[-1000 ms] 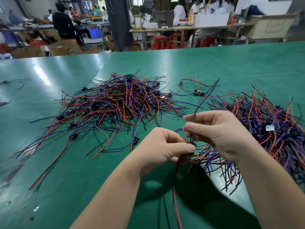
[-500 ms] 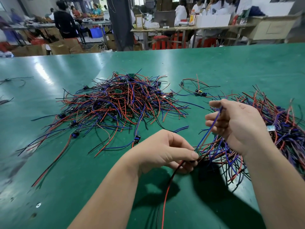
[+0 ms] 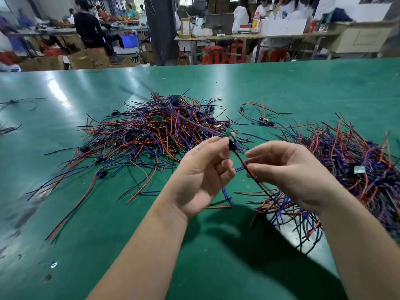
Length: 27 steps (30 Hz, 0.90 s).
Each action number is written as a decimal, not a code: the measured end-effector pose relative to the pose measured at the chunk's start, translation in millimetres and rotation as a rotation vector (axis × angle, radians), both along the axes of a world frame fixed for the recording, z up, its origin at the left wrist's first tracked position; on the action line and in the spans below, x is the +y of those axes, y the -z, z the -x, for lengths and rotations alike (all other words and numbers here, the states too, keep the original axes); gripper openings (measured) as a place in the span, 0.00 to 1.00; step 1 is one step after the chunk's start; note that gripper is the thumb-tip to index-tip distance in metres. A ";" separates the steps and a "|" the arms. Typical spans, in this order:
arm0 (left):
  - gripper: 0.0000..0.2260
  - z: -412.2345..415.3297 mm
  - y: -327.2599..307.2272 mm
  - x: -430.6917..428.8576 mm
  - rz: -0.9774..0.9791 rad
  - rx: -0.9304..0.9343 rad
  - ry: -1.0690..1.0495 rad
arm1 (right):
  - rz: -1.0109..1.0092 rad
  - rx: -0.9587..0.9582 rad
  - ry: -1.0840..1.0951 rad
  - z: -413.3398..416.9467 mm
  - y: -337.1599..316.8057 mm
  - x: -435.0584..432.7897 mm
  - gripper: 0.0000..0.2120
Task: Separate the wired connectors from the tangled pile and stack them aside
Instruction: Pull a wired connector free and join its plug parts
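Toward the middle of the green table (image 3: 108, 245) I see the tangled pile (image 3: 155, 135) of thin, glossy red, blue and black leads. My left hand (image 3: 201, 169) pinches one small dark connector (image 3: 232, 144) raised above the table. Its red-and-black pair (image 3: 240, 159) slants down-right through the pinching fingers of my right hand (image 3: 292, 172) toward the stack (image 3: 357, 165) by the right edge (that hand is nearer it).
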<state>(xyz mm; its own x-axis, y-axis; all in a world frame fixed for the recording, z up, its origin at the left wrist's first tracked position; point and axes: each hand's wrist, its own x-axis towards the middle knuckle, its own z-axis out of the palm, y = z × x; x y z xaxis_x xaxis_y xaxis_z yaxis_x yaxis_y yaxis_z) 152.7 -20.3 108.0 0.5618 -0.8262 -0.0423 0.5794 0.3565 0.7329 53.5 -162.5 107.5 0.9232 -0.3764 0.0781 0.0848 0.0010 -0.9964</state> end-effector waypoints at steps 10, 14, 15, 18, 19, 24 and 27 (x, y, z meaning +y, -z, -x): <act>0.07 13.1 3.9 -6.8 -0.051 0.018 -0.035 | -0.149 -0.285 -0.029 -7.0 4.6 11.7 0.13; 0.03 17.2 10.3 -9.9 -0.012 -0.172 -0.026 | -0.328 -0.262 0.073 -10.2 1.9 15.4 0.04; 0.06 17.0 11.6 -9.8 -0.002 -0.217 -0.014 | -0.379 -0.249 0.080 -9.9 0.3 14.3 0.04; 0.14 12.0 12.8 -7.6 -0.038 -0.355 0.030 | -0.462 -0.205 0.127 -6.9 -5.3 7.6 0.06; 0.12 10.1 11.5 -6.4 -0.051 -0.364 0.038 | -0.457 -0.182 0.133 -5.6 -6.4 4.8 0.07; 0.08 8.5 9.9 -7.1 -0.217 -0.368 -0.083 | -0.221 0.020 0.055 -2.8 -3.5 1.0 0.04; 0.03 10.6 12.8 -6.5 -0.343 -0.458 -0.091 | -0.116 0.074 0.131 -2.9 -2.4 -0.1 0.05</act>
<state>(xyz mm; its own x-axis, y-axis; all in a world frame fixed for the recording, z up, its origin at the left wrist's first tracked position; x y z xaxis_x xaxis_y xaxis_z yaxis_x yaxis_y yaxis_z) 142.1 -26.8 95.2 0.6537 -0.7559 -0.0353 0.1544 0.0875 0.9841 56.4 -162.6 109.9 0.8674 -0.4961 -0.0388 0.0185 0.1101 -0.9938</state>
